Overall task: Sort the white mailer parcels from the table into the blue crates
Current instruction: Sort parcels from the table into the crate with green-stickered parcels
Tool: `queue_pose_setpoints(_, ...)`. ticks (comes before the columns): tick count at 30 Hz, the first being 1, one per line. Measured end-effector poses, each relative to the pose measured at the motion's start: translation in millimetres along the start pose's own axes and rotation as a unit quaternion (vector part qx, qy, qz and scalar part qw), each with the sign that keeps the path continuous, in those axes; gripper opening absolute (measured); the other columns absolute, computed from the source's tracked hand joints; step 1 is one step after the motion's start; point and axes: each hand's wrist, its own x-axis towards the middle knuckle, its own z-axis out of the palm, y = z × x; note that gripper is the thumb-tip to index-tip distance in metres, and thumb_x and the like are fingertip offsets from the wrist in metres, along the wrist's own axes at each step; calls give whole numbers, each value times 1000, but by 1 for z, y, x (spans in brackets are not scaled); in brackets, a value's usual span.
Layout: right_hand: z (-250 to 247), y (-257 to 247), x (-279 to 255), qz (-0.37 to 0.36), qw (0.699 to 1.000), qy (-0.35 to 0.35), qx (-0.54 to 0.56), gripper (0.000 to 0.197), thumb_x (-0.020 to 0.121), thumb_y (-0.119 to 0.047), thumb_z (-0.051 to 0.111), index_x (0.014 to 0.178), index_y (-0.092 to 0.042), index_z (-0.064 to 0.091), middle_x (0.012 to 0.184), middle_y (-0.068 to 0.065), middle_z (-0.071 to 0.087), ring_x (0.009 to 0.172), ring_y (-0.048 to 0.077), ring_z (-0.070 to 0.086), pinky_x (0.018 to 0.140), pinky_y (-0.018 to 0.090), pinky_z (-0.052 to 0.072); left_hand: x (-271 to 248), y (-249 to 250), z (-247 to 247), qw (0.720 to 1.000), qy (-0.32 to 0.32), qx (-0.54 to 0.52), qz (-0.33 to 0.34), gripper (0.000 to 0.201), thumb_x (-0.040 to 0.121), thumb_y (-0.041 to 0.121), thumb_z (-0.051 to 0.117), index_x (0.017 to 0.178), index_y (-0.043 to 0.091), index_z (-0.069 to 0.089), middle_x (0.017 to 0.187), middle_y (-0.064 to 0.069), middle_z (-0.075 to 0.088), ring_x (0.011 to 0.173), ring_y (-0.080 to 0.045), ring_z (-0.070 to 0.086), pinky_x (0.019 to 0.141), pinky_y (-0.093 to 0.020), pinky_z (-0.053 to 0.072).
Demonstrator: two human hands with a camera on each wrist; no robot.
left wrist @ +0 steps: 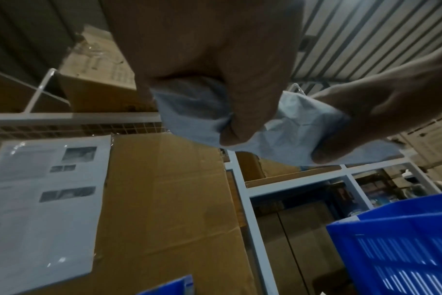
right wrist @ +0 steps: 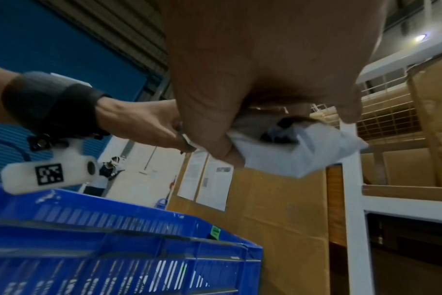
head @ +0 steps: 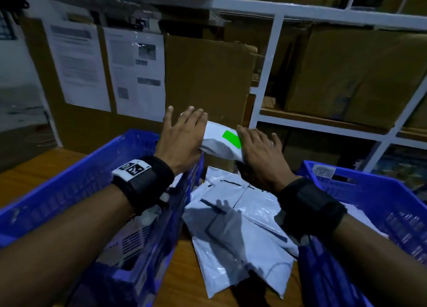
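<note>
Both hands (head: 182, 140) (head: 258, 149) hold parcel (head: 221, 142) lengthwise, running left to right.

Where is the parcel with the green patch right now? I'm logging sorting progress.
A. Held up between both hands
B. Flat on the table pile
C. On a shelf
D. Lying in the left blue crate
A: the left hand and right hand each grip an end of the white mailer parcel, holding it up above the pile of mailers on the table, between the two blue crates.
</note>
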Motion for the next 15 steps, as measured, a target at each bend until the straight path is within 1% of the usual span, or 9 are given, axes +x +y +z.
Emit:
queue_pose_setpoints(3,10,-28,23,2,1000,3,-4,77,92,-33,56,154,-17,11,158,6,24,146,27,19,115,63,17,-1,-38,13,999,-30,-24,-2,79,93,26,58,157,13,14,165,-7,17,153,-23,11,120,-60,7)
queue_pose_setpoints(5,18,-50,42,8,1000,-17,-6,73,95,-32,49,154,-16,10,159,7,21,148,28,16,115,61,16,-2,-68,28,999,-38,-28,12,81,93,22,58,158,15,10,165,-6,15,153,-23,11,119,-61,8)
queue_pose_setpoints(7,28,-75,66,15,999,-49,-5,71,96,-36,42,155,-15,8,160,7,17,148,30,13,115,61,15,0,-102,47,998,-56,-29,28,87,92,24,61,159,21,5,166,-7,12,153,-25,11,119,-61,8)
queue_pose_setpoints(8,34,-85,78,19,998,-66,-5,71,97,-36,42,155,-14,7,160,7,16,148,31,13,115,62,14,2,-117,56,997,-69,-33,33,89,92,24,62,159,24,4,166,-7,11,152,-26,12,119,-61,9)
queue_pose_setpoints(10,49,-105,103,32,995,-93,-9,75,95,-31,47,155,-14,7,160,8,16,148,33,13,116,62,13,5,-144,77,994,-93,-49,33,88,90,20,63,158,29,8,166,-7,12,152,-27,13,118,-61,9)
queue_pose_setpoints(13,72,-129,136,48,989,-139,-21,77,91,-27,53,154,-12,11,158,12,23,146,35,19,116,58,16,9,-172,106,989,-125,-81,14,83,89,14,62,157,27,17,165,-5,14,152,-27,11,119,-59,9)
queue_pose_setpoints(15,82,-142,154,61,983,-172,-24,72,88,-24,54,150,-12,20,152,16,32,142,36,28,115,56,20,12,-185,126,985,-145,-97,-1,81,89,13,62,157,25,19,165,-6,13,152,-27,10,119,-58,9)
